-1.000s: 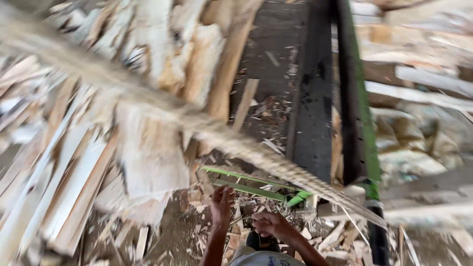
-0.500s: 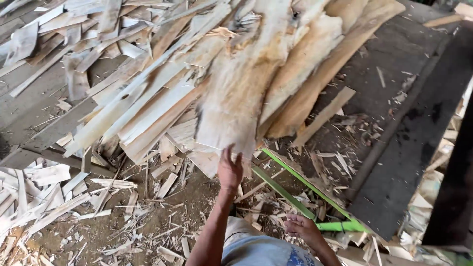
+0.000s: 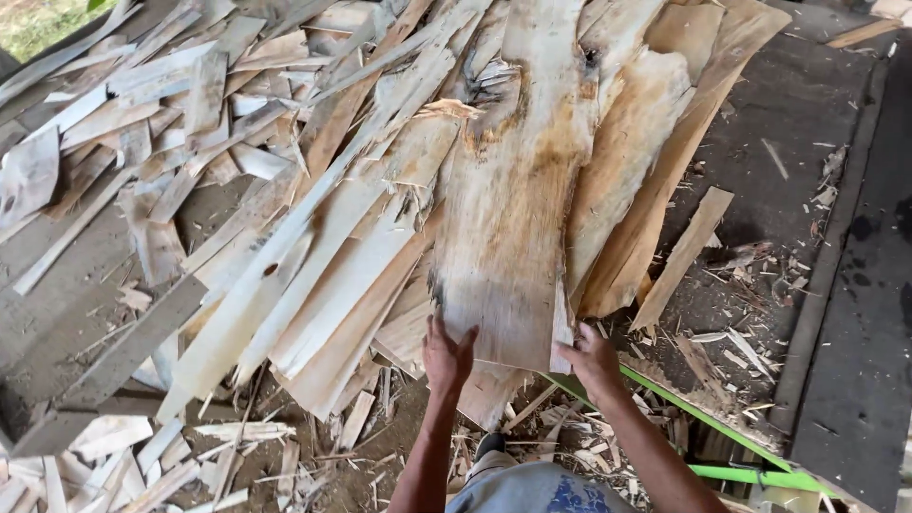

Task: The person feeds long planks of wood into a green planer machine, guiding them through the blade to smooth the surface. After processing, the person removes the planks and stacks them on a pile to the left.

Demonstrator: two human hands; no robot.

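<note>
Veneer sheet [image 3: 508, 237] gripped at near edge, top of loose scrap heap.
Left hand [image 3: 446, 356] flat under near-left corner, fingers [image 3: 463, 340] spread apart against the face; right hand [image 3: 591, 359] at near-right corner, fingers curled onto the edge. Lies lengthwise over pile of wood strips [image 3: 285, 190], knot hole [image 3: 494, 109] and ragged splits near far end. Risks, as judged: thin sheet cracking at knot if bent; splinters into bare palms; neighbouring strips sliding off heap; tripping on green frame [image 3: 722, 432] and offcuts on floor [image 3: 788, 104].

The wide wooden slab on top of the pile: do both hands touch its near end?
Yes: the left hand lies flat on the near end of the wide wooden slab, and the right hand grips its near corner.
</note>
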